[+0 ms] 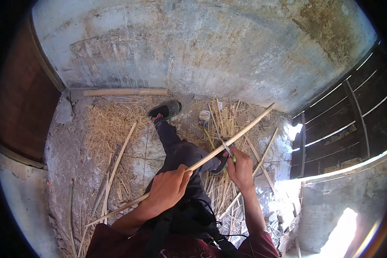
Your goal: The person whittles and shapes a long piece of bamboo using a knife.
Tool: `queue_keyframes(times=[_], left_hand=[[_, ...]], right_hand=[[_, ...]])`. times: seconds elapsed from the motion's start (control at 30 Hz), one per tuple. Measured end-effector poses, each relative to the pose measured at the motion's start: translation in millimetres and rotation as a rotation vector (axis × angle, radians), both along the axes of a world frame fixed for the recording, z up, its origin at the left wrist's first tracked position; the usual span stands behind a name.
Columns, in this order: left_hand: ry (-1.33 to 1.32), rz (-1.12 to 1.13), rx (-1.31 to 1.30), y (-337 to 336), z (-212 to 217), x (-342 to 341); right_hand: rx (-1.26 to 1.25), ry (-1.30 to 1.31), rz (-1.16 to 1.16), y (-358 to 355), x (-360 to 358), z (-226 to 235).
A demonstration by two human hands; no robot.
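Observation:
A long pale bamboo strip (249, 126) slants across my lap, from beside my left forearm up toward the far right. My left hand (167, 188) is closed around its lower half. In my right hand (241, 171) is a small knife (227, 148), my fingers wrapped round its handle, which shows a bit of green. The blade lies across the strip and touches it, ahead of my left hand. My bent leg in dark trousers (189, 155) is under the strip.
Curly shavings (112, 122) cover the floor around my shoe (167, 110). Loose strips (120, 165) lie to the left, more (267, 148) to the right. A bamboo pole (124, 92) rests along the stained wall (193, 51). A slatted wooden panel (339, 124) stands at right.

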State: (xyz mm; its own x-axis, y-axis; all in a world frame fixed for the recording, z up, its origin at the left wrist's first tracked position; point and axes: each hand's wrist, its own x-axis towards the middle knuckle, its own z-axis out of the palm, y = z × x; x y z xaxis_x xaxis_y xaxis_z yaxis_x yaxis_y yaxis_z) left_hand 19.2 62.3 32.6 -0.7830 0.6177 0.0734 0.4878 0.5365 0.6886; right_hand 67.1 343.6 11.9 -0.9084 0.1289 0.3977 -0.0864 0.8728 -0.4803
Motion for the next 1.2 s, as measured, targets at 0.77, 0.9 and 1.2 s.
queue_keyframes(times=[0.77,0.9,1.2], left_hand=[[0.224,0.069,-0.237,46,-13,5],[0.242,0.062,-0.218,46,-13,6],[0.225,0.084,-0.227,41,-12,3]], right_hand=[[0.128,-0.046,-0.262,4,-28,-34],[0.127,-0.020,-0.257,12,-31,-35],[0.213,-0.034,-0.402,41,-53,-40]])
